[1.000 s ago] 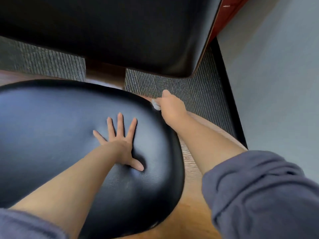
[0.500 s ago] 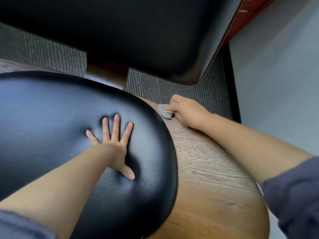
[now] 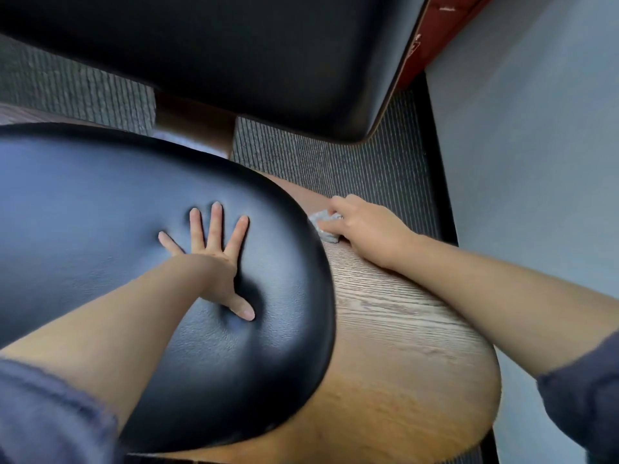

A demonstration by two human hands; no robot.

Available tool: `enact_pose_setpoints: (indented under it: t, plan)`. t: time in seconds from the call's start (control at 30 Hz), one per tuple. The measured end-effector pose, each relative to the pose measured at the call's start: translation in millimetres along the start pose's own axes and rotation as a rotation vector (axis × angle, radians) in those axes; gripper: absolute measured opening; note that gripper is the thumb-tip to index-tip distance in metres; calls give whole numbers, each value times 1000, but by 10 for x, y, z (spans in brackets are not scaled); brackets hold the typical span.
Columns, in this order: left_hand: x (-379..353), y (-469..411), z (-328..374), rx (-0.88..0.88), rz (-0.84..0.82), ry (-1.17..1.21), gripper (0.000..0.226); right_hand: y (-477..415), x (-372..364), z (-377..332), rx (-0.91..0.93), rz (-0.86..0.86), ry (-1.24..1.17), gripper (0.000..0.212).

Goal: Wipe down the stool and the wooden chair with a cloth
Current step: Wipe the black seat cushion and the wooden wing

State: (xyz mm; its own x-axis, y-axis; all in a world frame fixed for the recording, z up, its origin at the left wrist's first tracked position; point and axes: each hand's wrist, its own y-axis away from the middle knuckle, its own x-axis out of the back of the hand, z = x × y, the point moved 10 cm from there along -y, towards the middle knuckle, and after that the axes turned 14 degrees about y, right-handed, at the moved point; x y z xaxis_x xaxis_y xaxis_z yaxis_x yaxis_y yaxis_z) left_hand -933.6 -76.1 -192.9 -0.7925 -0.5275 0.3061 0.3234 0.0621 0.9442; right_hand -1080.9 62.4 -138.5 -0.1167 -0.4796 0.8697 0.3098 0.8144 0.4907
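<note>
Right hand (image 3: 366, 231) with the cloth (image 3: 322, 226) has shifted off the far edge of the black cushion (image 3: 100, 212) onto the bare wood of the wooden chair (image 3: 402, 346) versus a second ago; left hand (image 3: 214, 259) unchanged, same spot on the cushion.

Left hand: flat, palm down, fingers straight and spread, thumb out toward lower right; holds nothing; the cushion is dented around the heel and thumb.

Right hand: centre right of frame, knuckles up, fingers curled over the small grey cloth, which pokes out on the hand's left side; the cloth lies on the wood, just beside the cushion's rim, near the far edge of the seat.

The cushion fills the left and centre; the grained wood rim shows along its right and lower side.

Upper frame: a large black padded panel (image 3: 251, 55); a wooden post (image 3: 194, 125) below it at upper centre; grey ribbed carpet (image 3: 351, 172) either side of the post.

Right edge: a plain grey surface (image 3: 536, 128); a red-brown piece (image 3: 445, 31) in the upper right corner.

Dark sleeve (image 3: 582, 396) pushed up on the right forearm; the other sleeve sits at lower left.
</note>
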Motion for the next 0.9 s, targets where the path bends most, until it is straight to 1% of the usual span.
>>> enact_pose_setpoints:
  t: [0.07,0.13,0.17,0.23,0.27,0.3,0.37,0.4,0.47,0.53,0.6,0.67,0.73,0.9]
  plan:
    - [6,10,-2,-21,38,7,154,-45,16,9,-111,20,31,28]
    - [14,30,6,-54,86,22,153,95,1,-95,-199,43,-10,24]
    - [22,39,11,-74,111,29,154,243,-16,-188,-221,63,-41,28]
    - [46,80,22,-122,164,40,152,585,-10,-366,-228,94,-12,41]
    - [57,115,27,-153,190,38,149,710,-1,-418,-229,83,19,44]
    - [42,158,17,-185,212,33,144,784,5,-430,-245,70,29,43]
    - [-63,259,-43,-249,242,0,135,846,67,-388,-369,61,57,37]
    - [-157,311,-98,-273,246,-36,132,877,92,-418,-450,58,67,37]
    - [-374,441,-236,-304,221,-138,131,960,103,-645,-545,66,27,46]
    - [-534,518,-383,-306,202,-216,129,1074,97,-869,-567,83,15,55]
    - [-611,613,-526,-300,193,-260,128,1208,133,-974,-546,52,42,59]
    - [-656,679,-617,-292,186,-270,128,1342,170,-922,-560,23,58,58]
    - [-703,726,-650,-287,185,-269,126,1499,161,-923,-642,35,33,55]
    - [-773,832,-669,-272,154,-281,121,1726,131,-1620,-658,74,-35,66]
